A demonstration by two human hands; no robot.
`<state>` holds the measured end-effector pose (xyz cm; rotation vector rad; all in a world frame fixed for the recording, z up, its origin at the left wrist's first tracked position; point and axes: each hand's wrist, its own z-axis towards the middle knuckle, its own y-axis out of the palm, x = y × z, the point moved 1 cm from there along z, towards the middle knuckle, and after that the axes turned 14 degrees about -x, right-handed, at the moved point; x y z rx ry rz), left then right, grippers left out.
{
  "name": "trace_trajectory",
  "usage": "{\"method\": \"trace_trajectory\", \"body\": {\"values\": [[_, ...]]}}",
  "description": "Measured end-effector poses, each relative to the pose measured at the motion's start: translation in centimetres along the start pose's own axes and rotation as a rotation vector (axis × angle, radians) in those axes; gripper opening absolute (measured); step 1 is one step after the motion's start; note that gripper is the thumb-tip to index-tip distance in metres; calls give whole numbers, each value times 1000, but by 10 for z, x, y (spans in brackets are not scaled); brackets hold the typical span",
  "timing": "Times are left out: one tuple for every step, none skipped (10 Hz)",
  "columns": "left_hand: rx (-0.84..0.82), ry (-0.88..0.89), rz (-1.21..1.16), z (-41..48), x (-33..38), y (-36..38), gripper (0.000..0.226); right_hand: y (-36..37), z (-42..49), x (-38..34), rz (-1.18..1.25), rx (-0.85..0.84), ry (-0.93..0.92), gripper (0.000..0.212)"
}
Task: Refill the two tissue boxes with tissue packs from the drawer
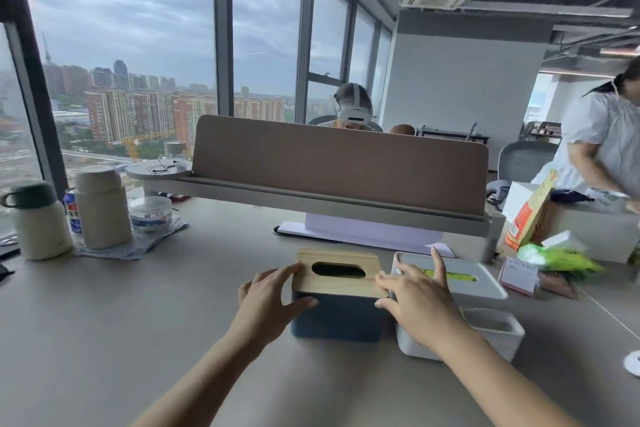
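Note:
A dark blue tissue box (337,319) with a wooden lid (339,275) stands on the desk in front of me; its oval slot looks dark. My left hand (268,295) grips the box's left side, fingers on the lid's edge and thumb on the blue wall. My right hand (415,302) holds the lid's right edge, one finger reaching over the white tissue box (485,288) beside it. That white box has a slot showing something yellow-green. No tissue pack or drawer is in sight.
The grey desk (138,305) carries a flask (38,222), a tall beige canister (102,208), a can and a round tub at the left. A brown partition (339,163) stands behind. At the right lie a small calendar (519,276), green packaging, and a person leaning over.

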<state>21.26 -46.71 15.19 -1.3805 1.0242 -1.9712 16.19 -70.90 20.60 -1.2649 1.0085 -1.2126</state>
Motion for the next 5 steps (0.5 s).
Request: {"method": "trace_trajectory", "body": {"values": [[8,-10,19,1,4,0,67,-1,3,1,-56,-20,1,38],[-28,-41,76,1,12,-1,67,-3,3,0,-144,-43,17,36],[-73,-65,115,-2,13,1,71,-2,0,2,-141,-73,47,44],[-85,-93,79,-14,6,-2,88,-6,-14,-1,-23,-107,42,65],[8,-64,85,-31,-14,-8,96,-34,-45,8,221,205,48,62]]}}
